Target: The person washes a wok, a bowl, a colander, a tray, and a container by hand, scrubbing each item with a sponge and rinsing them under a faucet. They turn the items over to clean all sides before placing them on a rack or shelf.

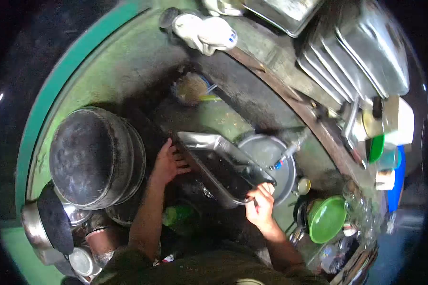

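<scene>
A rectangular metal food pan (pixel 198 140) is held tilted over the floor in front of me, its inside in shadow. My right hand (pixel 260 205) is closed around its near right corner, thumb and fingers on the rim. At the left end of the pan, my left hand (pixel 169 164) has its fingers spread, fingertips close to the rim and not wrapped round it. Partly behind the pan stands a round grey basin (pixel 286 184) with cloudy liquid in it. A pale hose end (pixel 287 153) with a blue and red tip reaches over the basin.
Large dark pots (pixel 83 159) are stacked at left, above smaller metal pots (pixel 38 228). Nested metal pans (pixel 366 52) stand on the ledge at upper right, near a white bag (pixel 204 33). A green bowl (pixel 328 219) and glasses (pixel 366 211) sit at right. A bowl of brownish contents (pixel 191 89) lies ahead.
</scene>
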A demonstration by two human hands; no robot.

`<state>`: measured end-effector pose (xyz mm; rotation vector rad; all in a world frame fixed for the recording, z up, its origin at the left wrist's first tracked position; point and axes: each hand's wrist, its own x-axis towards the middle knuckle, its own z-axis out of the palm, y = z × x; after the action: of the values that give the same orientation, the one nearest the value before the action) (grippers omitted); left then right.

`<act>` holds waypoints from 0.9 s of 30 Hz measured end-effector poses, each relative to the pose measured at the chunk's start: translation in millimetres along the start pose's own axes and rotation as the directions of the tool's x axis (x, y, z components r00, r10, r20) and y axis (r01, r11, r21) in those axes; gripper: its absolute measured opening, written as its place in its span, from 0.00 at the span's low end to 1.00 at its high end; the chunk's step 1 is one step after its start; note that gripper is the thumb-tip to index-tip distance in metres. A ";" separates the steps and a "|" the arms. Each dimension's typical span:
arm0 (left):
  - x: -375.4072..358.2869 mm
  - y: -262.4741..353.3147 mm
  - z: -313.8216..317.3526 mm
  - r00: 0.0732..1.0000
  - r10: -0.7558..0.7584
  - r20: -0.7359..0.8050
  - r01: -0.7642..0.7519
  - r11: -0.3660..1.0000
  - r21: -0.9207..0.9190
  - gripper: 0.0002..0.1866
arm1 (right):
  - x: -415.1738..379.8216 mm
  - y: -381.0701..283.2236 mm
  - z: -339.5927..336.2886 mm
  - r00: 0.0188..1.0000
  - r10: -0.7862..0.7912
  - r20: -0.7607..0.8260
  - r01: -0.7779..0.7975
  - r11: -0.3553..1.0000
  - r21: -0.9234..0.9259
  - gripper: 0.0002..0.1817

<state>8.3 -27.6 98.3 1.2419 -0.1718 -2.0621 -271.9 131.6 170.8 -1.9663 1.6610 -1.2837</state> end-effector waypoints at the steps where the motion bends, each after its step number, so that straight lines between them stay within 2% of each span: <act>1: -3.3 -12.3 -3.7 0.997 -0.076 0.023 0.069 0.975 0.213 0.40 | -16.2 -3.7 -16.2 0.998 -0.020 0.067 0.022 0.999 -0.025 0.04; 2: -4.2 -24.0 -5.4 0.987 -0.155 0.042 0.123 0.900 0.417 0.40 | -33.0 -9.7 -33.3 0.998 0.029 0.056 -0.026 0.998 -0.053 0.04; 3: 2.6 -39.6 -7.2 0.969 -0.231 0.081 0.167 0.864 0.475 0.32 | -47.9 -16.4 -50.3 0.993 0.041 0.110 -0.030 0.995 -0.098 0.04; 4: 12.6 -60.9 -5.1 0.961 -0.265 0.086 0.191 0.852 0.488 0.32 | -58.4 -21.2 -63.1 0.985 0.043 0.168 -0.021 0.991 -0.132 0.04; 6: 26.7 -109.2 21.6 0.944 -0.324 0.064 0.203 0.723 0.660 0.27 | -81.6 -21.0 -89.2 0.981 0.100 0.167 -0.058 0.969 -0.240 0.05; 8: 70.1 -173.3 27.5 0.959 -0.281 0.023 0.197 0.726 0.659 0.21 | -105.9 -4.5 -106.9 0.973 0.162 0.162 -0.101 0.938 -0.331 0.07; 10: 109.8 -220.6 56.2 0.961 -0.275 -0.021 0.182 0.574 0.798 0.19 | -129.2 23.9 -110.4 0.970 0.216 0.114 -0.163 0.920 -0.356 0.10; 11: 135.1 -239.6 59.4 0.957 -0.291 -0.001 0.173 0.565 0.807 0.19 | -131.6 33.9 -111.3 0.969 0.221 0.111 -0.163 0.908 -0.385 0.09; 13: 171.2 -274.2 66.7 0.987 -0.108 0.123 -0.083 0.318 0.944 0.17 | -138.6 56.5 -110.7 0.965 0.230 0.123 -0.160 0.894 -0.418 0.08; 14: 154.0 -267.3 91.6 0.993 -0.119 0.022 0.037 0.473 0.880 0.22 | -142.7 69.8 -108.3 0.963 0.232 0.137 -0.155 0.893 -0.423 0.08; 16: 188.9 -280.6 82.8 0.913 -0.382 -0.143 0.371 0.632 0.681 0.27 | -150.6 90.8 -99.0 0.956 0.256 0.147 -0.178 0.897 -0.405 0.10; 18: 218.0 -276.0 69.1 0.809 -0.579 -0.102 0.548 0.680 0.487 0.29 | -158.3 105.0 -86.7 0.942 0.281 0.183 -0.185 0.891 -0.415 0.10; 20: 262.7 -290.1 43.4 0.813 -0.566 -0.140 0.549 0.664 0.507 0.25 | -163.8 110.7 -79.1 0.921 0.331 0.204 -0.224 0.881 -0.416 0.10; 22: 295.6 -298.5 15.2 0.741 -0.669 0.049 0.582 0.678 0.449 0.23 | -178.7 112.5 -77.9 0.855 0.498 0.145 -0.389 0.801 -0.454 0.19; 24: 241.5 -264.4 40.5 0.754 -0.652 0.081 0.562 0.704 0.435 0.21 | -199.0 112.4 -68.8 0.781 0.607 -0.151 -0.622 0.731 -0.280 0.25; 25: 207.5 -246.0 59.1 0.770 -0.627 0.122 0.537 0.739 0.407 0.20 | -211.1 117.4 -65.0 0.738 0.647 -0.193 -0.673 0.683 -0.282 0.31; 26: 182.5 -241.0 64.5 0.766 -0.633 0.116 0.537 0.728 0.426 0.20 | -215.7 117.3 -65.0 0.703 0.668 -0.242 -0.704 0.701 -0.109 0.33; 27: 158.5 -239.5 63.6 0.833 -0.553 -0.011 0.504 0.750 0.428 0.18 | -221.5 119.3 -61.9 0.657 0.698 -0.284 -0.731 0.682 -0.013 0.36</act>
<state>-209.4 33.7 -89.7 1.5593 -0.3637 -2.7012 -386.6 312.6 25.3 -0.9659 2.3522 -1.1347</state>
